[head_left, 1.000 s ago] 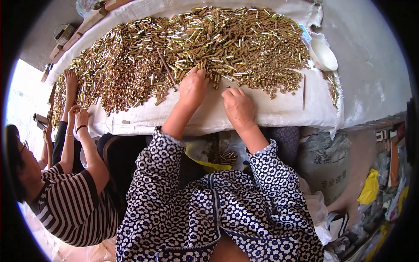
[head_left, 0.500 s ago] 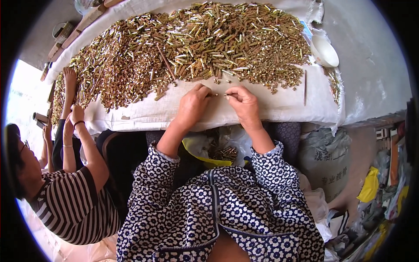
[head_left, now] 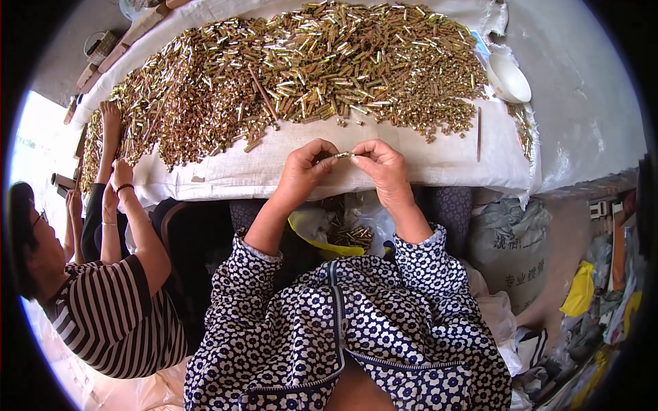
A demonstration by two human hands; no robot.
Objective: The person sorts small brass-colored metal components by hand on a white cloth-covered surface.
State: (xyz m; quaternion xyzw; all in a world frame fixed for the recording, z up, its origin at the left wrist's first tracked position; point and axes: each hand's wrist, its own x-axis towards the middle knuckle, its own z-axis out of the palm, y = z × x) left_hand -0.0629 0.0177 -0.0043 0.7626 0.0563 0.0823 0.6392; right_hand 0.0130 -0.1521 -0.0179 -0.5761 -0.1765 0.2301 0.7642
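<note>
My left hand [head_left: 306, 166] and my right hand [head_left: 383, 168] meet over the near edge of the cloth-covered table. Between their fingertips is a short brass-coloured metal tube [head_left: 343, 155]; my left fingers pinch one end. The right thumb and fingers close on a small metal piece at the other end, mostly hidden by the fingertips. Just beyond, two small loose metal pieces [head_left: 341, 122] lie on the white cloth [head_left: 439, 164]. A wide heap of gold-coloured metal tubes [head_left: 343, 61] covers the far part, with shorter pieces [head_left: 199, 130] heaped toward the left.
A white bowl [head_left: 509, 79] rests at the right edge. One thin stick [head_left: 478, 133] lies near it, another stick [head_left: 262, 94] on the heap. Below the table, a yellow-rimmed container [head_left: 322, 245] holds tubes. At left sits a person in a striped shirt [head_left: 110, 322].
My hands have come together, bringing the tube and the small piece end to end. Both hands have shifted slightly toward me.
</note>
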